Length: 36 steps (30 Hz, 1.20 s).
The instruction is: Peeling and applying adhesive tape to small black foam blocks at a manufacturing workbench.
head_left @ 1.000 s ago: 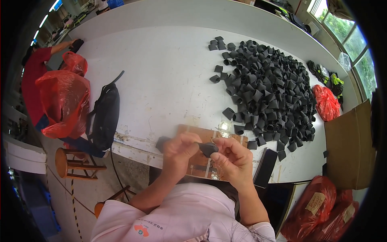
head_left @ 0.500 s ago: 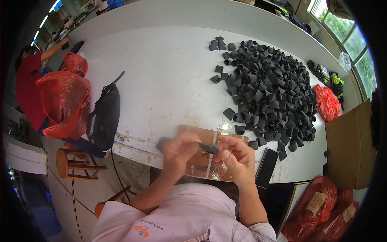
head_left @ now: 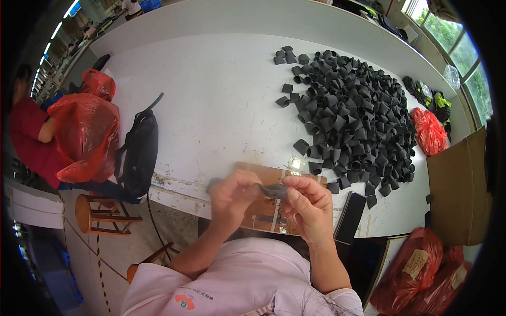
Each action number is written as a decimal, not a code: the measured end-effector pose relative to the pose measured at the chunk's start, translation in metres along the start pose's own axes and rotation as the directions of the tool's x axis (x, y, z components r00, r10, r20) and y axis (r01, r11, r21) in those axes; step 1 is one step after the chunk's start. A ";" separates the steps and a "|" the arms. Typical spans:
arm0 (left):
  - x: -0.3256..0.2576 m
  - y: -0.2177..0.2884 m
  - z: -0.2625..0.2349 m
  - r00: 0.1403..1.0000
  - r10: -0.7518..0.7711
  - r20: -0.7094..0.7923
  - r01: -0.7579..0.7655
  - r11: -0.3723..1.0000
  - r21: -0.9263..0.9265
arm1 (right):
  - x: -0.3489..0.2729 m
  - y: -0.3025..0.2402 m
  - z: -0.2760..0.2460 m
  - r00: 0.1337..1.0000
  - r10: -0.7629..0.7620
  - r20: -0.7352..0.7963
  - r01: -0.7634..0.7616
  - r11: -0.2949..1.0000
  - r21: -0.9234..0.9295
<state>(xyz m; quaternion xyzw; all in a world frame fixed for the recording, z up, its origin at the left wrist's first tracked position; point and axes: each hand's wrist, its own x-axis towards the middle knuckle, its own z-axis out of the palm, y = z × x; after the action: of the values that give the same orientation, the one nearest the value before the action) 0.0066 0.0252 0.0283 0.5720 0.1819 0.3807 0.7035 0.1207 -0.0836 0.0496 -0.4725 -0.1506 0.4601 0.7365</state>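
Between my two hands, above a brown board [head_left: 258,224] at the table's near edge, is a small dark fabric loop [head_left: 273,191]. My left hand [head_left: 232,195] pinches its left end, and my right hand [head_left: 310,203] grips its right end between thumb and fingers. A dark piece [head_left: 213,184] lies on the table, partly hidden behind my left hand. To the far right spreads a big heap of similar black loops [head_left: 358,116], several lying loose along its left side.
A black phone [head_left: 350,217] lies right of the board. A black bag [head_left: 139,152] and red plastic bags [head_left: 87,131] are at the left. Beside them is a person in red [head_left: 34,137]. A cardboard box [head_left: 457,189] stands at the right, red sacks [head_left: 408,274] below it.
My right thumb and fingers have closed onto the loop's right end, and the loop now looks stretched and bent between my hands. The person at the left has lowered an arm.
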 end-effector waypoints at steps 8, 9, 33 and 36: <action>0.006 0.017 0.002 0.996 0.053 0.076 -0.073 0.954 0.291 | 0.005 0.002 -0.006 0.800 -0.499 0.334 0.569 0.455 -0.685; 0.005 0.016 0.002 0.996 0.051 0.077 -0.071 0.954 0.291 | 0.006 0.005 -0.008 0.772 -0.532 0.348 0.584 0.379 -0.718; 0.020 0.021 0.008 0.904 0.251 0.346 -0.397 0.794 0.461 | -0.004 0.023 -0.022 0.938 -0.308 0.161 0.347 0.799 -0.491; 0.020 0.018 0.009 0.878 0.266 0.399 -0.441 0.775 0.453 | -0.004 0.027 -0.014 0.835 -0.514 0.197 0.496 0.547 -0.674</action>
<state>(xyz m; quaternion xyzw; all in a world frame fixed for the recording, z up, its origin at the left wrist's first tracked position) 0.0200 0.0353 0.0510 0.8203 0.0541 0.3469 0.4515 0.1127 -0.0913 0.0208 -0.6573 -0.4339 0.1304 0.6022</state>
